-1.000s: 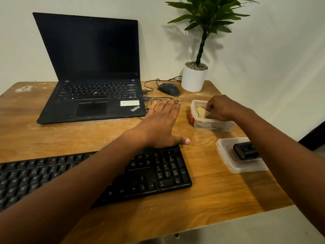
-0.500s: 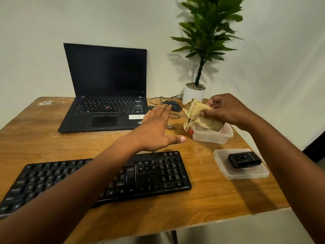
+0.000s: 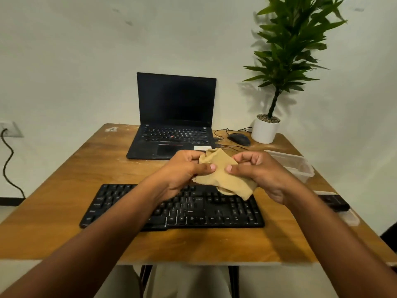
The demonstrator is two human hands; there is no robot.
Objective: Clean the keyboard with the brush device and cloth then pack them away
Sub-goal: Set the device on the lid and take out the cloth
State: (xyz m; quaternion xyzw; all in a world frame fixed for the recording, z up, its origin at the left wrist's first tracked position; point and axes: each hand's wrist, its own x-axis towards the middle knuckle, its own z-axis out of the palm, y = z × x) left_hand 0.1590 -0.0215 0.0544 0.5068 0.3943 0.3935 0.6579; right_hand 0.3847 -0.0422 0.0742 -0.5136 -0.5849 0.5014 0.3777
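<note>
A tan cloth (image 3: pixel 223 175) hangs crumpled in the air above the black keyboard (image 3: pixel 193 208), which lies near the table's front edge. My left hand (image 3: pixel 182 171) pinches the cloth's left side and my right hand (image 3: pixel 260 171) pinches its right side, thumbs facing each other. The clear plastic box (image 3: pixel 300 166) stands at the right of the table. The black brush device (image 3: pixel 334 203) lies on the clear lid (image 3: pixel 350 218) at the right edge, partly hidden by my right arm.
A black laptop (image 3: pixel 174 134) stands open at the back of the wooden table (image 3: pixel 64 190). A wired mouse (image 3: pixel 239 139) and a potted plant (image 3: pixel 266 130) sit at the back right. A wall socket with a cable (image 3: pixel 8 130) is at far left.
My right hand lifted the cloth out of the box and brought it left over the keyboard. My left hand rose from the table and took hold of the cloth's other side.
</note>
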